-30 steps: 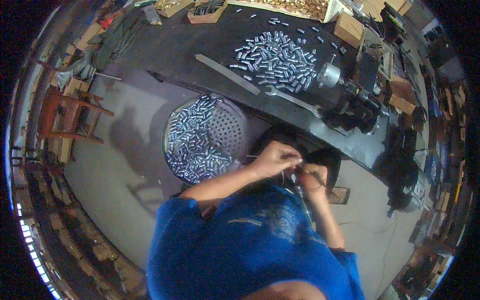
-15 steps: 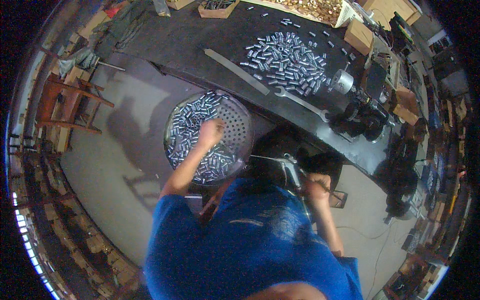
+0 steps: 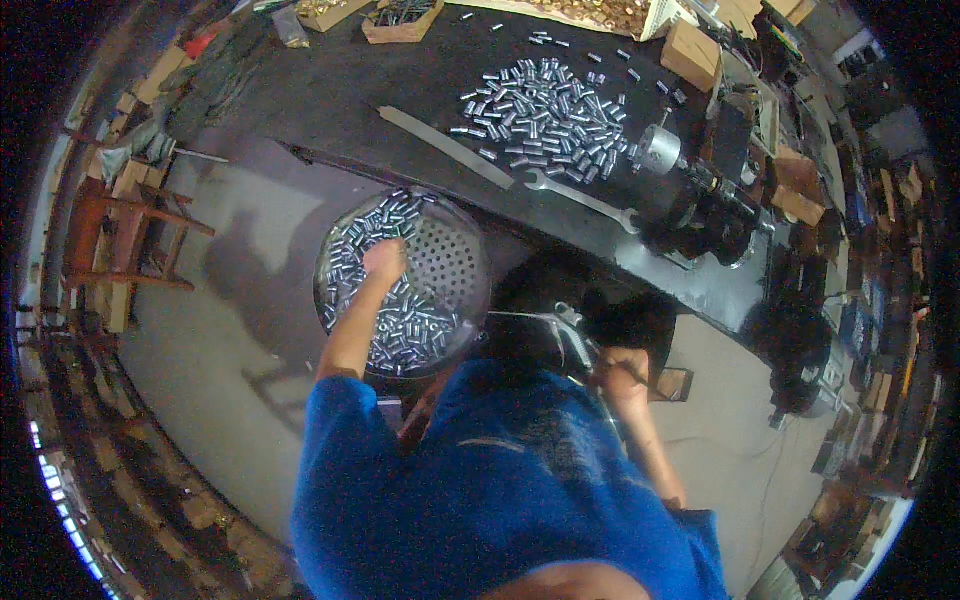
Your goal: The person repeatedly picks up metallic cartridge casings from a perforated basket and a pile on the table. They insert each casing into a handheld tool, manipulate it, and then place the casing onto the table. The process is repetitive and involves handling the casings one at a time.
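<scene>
My left hand [image 3: 384, 262] is over a round perforated metal pan [image 3: 450, 255], touching the small shiny metal sleeves [image 3: 410, 330] heaped along its left and lower side. Its fingers curl downward; anything they hold is hidden. Bare holes show on the pan's right side. At my right side, my right hand [image 3: 625, 375] is closed around an air blow gun [image 3: 572, 335]. The gun's long thin nozzle points left toward the pan's rim.
On the dark workbench [image 3: 300, 100] lie a pile of similar sleeves [image 3: 550, 120], a flat metal bar [image 3: 445, 145] and an open-end wrench [image 3: 580, 200]. A machine with a metal chuck [image 3: 657, 150] stands at right. Wooden boxes [image 3: 692, 55] line the back. A wooden chair [image 3: 135, 225] is far left.
My left hand has moved left across the pan, from near the bare holes onto the sleeves. The whole view has shifted slightly. My right hand keeps its grip on the blow gun.
</scene>
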A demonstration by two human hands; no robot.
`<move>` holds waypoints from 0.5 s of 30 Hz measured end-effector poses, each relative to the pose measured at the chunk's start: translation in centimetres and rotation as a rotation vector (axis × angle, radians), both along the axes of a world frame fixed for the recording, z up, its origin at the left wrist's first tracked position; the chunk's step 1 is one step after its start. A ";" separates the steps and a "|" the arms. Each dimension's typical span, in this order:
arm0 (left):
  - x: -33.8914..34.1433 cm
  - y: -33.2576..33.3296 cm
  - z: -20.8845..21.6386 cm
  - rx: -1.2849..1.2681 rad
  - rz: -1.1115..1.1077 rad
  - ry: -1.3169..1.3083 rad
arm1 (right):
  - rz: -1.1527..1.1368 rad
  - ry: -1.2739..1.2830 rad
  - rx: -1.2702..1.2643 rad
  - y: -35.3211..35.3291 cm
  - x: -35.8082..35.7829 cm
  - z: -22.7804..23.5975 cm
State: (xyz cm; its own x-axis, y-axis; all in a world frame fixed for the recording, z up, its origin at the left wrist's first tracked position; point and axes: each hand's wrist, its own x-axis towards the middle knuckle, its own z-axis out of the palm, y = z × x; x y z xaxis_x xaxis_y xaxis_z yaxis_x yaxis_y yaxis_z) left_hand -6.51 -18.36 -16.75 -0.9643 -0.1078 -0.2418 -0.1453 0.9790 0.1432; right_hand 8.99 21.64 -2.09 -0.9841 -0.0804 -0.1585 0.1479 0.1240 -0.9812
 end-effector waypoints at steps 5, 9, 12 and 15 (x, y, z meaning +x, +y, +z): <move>2.8 1.3 1.4 0.583 0.057 0.190 | 0.069 -0.053 0.068 -0.2 -0.1 0.8; 5.6 7.9 6.7 1.313 0.174 -0.218 | 0.142 0.121 0.118 -1.7 -0.7 2.5; 7.3 11.8 9.3 1.530 -0.006 -0.236 | 0.224 0.088 0.024 -2.4 -1.5 4.0; 8.0 14.1 11.6 1.739 0.050 -0.324 | 0.264 0.110 0.084 -2.4 -1.7 4.3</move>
State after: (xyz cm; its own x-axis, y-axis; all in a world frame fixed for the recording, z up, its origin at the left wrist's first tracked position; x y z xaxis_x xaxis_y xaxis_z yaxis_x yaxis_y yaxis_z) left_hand 1.45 -4.27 -5.18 -0.8631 0.4326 -0.2607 -0.3984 -0.2659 0.8778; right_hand 7.27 19.21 2.21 -0.9425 -0.3269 -0.0694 -0.0065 0.2255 -0.9742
